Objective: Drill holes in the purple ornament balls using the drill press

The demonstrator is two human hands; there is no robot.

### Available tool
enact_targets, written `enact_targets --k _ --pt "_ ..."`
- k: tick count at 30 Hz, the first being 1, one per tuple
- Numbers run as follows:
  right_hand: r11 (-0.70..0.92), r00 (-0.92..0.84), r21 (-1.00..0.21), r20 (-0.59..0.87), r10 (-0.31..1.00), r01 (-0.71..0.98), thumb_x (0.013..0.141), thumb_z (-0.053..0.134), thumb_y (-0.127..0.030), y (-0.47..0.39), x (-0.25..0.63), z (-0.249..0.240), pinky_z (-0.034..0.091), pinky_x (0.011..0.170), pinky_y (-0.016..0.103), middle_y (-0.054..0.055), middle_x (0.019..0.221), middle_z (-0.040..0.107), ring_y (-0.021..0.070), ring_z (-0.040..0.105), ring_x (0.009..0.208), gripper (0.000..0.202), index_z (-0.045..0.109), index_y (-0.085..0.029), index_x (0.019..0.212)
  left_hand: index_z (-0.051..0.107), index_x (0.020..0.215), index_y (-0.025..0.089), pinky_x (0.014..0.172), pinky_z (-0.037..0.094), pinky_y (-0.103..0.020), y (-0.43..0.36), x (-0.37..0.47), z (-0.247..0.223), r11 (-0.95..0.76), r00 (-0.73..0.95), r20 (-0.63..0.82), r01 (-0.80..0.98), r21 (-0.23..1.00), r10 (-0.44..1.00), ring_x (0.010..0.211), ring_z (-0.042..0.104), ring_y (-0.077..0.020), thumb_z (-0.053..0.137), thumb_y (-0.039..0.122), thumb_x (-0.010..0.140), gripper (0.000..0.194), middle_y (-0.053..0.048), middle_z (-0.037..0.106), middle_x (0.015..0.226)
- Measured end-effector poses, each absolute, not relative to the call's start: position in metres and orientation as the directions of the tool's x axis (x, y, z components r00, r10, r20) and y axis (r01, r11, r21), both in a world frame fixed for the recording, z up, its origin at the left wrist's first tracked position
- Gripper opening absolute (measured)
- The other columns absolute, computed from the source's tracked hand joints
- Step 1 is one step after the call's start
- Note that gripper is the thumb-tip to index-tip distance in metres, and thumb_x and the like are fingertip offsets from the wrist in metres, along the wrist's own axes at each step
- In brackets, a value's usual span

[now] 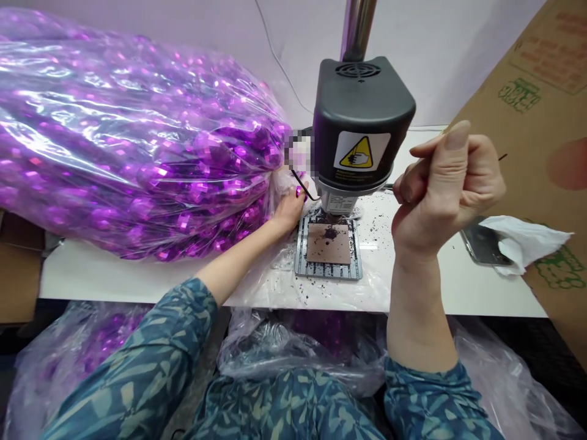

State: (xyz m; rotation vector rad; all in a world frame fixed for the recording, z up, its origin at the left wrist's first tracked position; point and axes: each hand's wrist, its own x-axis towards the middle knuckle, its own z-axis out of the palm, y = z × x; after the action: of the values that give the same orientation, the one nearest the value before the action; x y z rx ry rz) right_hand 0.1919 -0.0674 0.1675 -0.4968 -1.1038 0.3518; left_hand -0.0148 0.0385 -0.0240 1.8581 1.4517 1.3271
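Observation:
A black drill-like machine point(364, 116) with a yellow warning label hangs on a metal column over a slotted metal base point(300, 263). On that base lies a brown square plate point(316, 247) with dark crumbs and a small hole. My left hand point(288, 211) is just left of the machine, by the gathered neck of a clear bag, its fingers closed on a small shiny purple bead point(300, 191). My right hand point(452, 189) is raised right of the machine, fingers curled round a thin dark lever point(389, 186) from its side; most of the lever is hidden.
A large clear bag of shiny purple faceted balls point(183, 153) fills the left. On the right are a phone point(483, 244), a crumpled white tissue point(527, 238) and a cardboard box point(541, 140). Dark crumbs litter the white table point(110, 275). Plastic bags hang below its front edge.

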Motion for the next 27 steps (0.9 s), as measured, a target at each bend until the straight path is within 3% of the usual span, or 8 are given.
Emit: enact_targets --k 2,5,7,10,12,15,23,27 --pt "0.833 0.406 -0.554 0.759 0.509 -0.008 0.098 0.058 -0.043 -0.068 0.192 0.167 0.018 0.040 0.023 -0.008 0.046 0.033 0.0007 0.033 0.037 0.036 0.060 -0.019 0.070 0.067 0.115 0.015 0.111 0.049 -0.053 0.008 -0.023 -0.020 -0.303 0.011 0.391 0.651 0.696 0.920 0.126 0.063 -0.0385 0.068 0.014 0.086 0.030 -0.022 0.064 0.127" --pt "0.826 0.399 -0.563 0.758 0.516 0.000 0.098 0.059 -0.043 -0.068 0.193 0.166 0.018 0.040 0.024 -0.008 0.047 0.033 0.0015 0.034 0.037 0.036 0.059 -0.020 0.071 0.063 0.124 0.021 0.102 0.055 -0.046 -0.041 -0.034 -0.013 -0.292 0.013 0.402 0.707 0.644 0.916 0.120 0.065 -0.0334 0.074 0.017 0.082 0.044 -0.017 0.061 0.136" --pt "0.835 0.414 -0.551 0.757 0.506 -0.012 0.096 0.061 -0.045 -0.066 0.192 0.166 0.018 0.039 0.025 -0.008 0.047 0.033 0.0021 0.032 0.036 0.037 0.060 -0.019 0.070 0.060 0.125 0.023 0.094 0.058 -0.040 -0.068 -0.034 -0.010 -0.305 -0.016 0.384 0.580 0.756 0.923 0.107 0.070 -0.0268 0.079 0.026 0.081 0.048 -0.011 0.068 0.123" --pt "0.838 0.431 -0.545 0.756 0.493 -0.002 0.094 0.062 -0.050 -0.063 0.192 0.165 0.019 0.038 0.026 -0.008 0.047 0.031 0.0029 0.029 0.036 0.039 0.059 -0.020 0.069 0.058 0.128 0.023 0.088 0.059 -0.036 -0.087 -0.022 -0.010 -0.213 -0.009 0.219 0.190 0.958 0.976 0.096 0.073 -0.0215 0.080 0.042 0.084 0.053 -0.007 0.075 0.106" --pt "0.836 0.436 -0.548 0.757 0.487 0.017 0.094 0.061 -0.053 -0.062 0.191 0.164 0.019 0.037 0.025 -0.008 0.047 0.030 0.0029 0.028 0.036 0.041 0.058 -0.021 0.069 0.058 0.126 0.022 0.088 0.061 -0.038 -0.088 -0.010 -0.013 -0.105 0.046 0.106 -0.028 0.994 0.993 0.099 0.075 -0.0224 0.082 0.049 0.082 0.057 -0.009 0.077 0.109" --pt "0.833 0.435 -0.553 0.756 0.489 0.027 0.094 0.061 -0.055 -0.061 0.192 0.163 0.019 0.037 0.024 -0.008 0.047 0.030 0.0026 0.028 0.036 0.042 0.057 -0.021 0.070 0.059 0.116 0.020 0.085 0.062 -0.039 -0.080 0.005 -0.019 -0.012 0.048 0.020 -0.152 0.988 0.999 0.098 0.077 -0.0238 0.088 0.056 0.074 0.063 -0.010 0.078 0.109" --pt "0.814 0.409 -0.578 0.759 0.507 0.063 0.094 0.057 -0.060 -0.065 0.193 0.163 0.021 0.038 0.023 -0.008 0.047 0.032 0.0014 0.029 0.037 0.046 0.056 -0.020 0.071 0.056 0.107 0.021 0.090 0.059 -0.040 -0.072 0.014 -0.026 -0.097 0.030 0.098 -0.033 0.995 0.995 0.098 0.075 -0.0235 0.091 0.061 0.071 0.064 -0.007 0.077 0.101" --pt "0.820 0.419 -0.571 0.758 0.500 0.053 0.093 0.057 -0.061 -0.065 0.192 0.164 0.021 0.037 0.023 -0.008 0.047 0.031 0.0017 0.030 0.036 0.046 0.057 -0.020 0.070 0.059 0.108 0.020 0.081 0.056 -0.034 -0.073 0.018 -0.028 -0.141 0.020 0.140 0.051 0.989 0.990 0.090 0.072 -0.0204 0.093 0.054 0.069 0.061 -0.006 0.075 0.104"
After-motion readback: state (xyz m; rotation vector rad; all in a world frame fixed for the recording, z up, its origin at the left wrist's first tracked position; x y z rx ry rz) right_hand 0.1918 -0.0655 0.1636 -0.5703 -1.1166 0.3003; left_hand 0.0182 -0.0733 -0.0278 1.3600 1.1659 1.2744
